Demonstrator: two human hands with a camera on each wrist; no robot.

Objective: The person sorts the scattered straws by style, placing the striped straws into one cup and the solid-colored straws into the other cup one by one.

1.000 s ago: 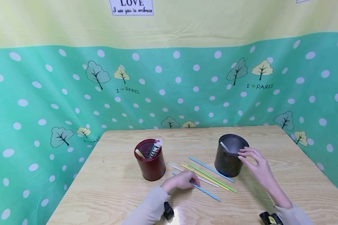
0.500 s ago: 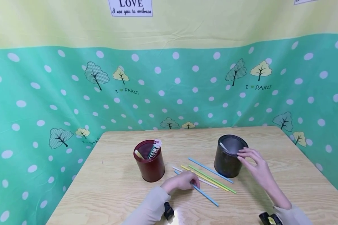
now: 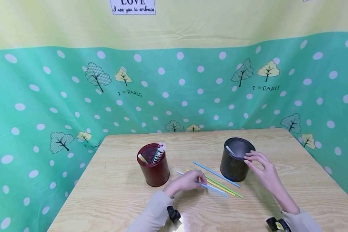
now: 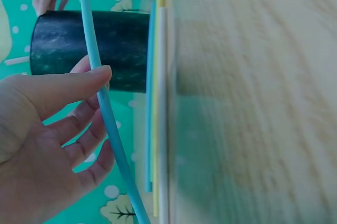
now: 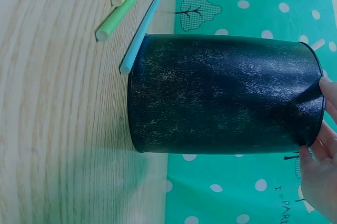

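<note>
My left hand (image 3: 187, 181) pinches a light blue straw (image 4: 111, 121) between thumb and forefinger, and in the left wrist view the straw slants, raised off the table. Below it on the table lie a white straw (image 4: 163, 103), a yellow straw (image 3: 230, 192), a green straw (image 3: 227, 187) and another blue straw (image 3: 216, 174). My right hand (image 3: 262, 167) grips the rim of a dark, upright can (image 3: 234, 169) with thumb and fingertips. A white straw (image 3: 229, 149) leans inside that can.
To the left stands a dark red can (image 3: 155, 174) holding a pale yellow stick (image 3: 142, 158) and a patterned item with pink flowers (image 3: 159, 153). The wooden table (image 3: 113, 193) ends at a green dotted curtain (image 3: 150, 109).
My left hand has lifted slightly, and the pinched blue straw has swung so its near end moved up and right, over the other straws. My right hand stays on the can's rim.
</note>
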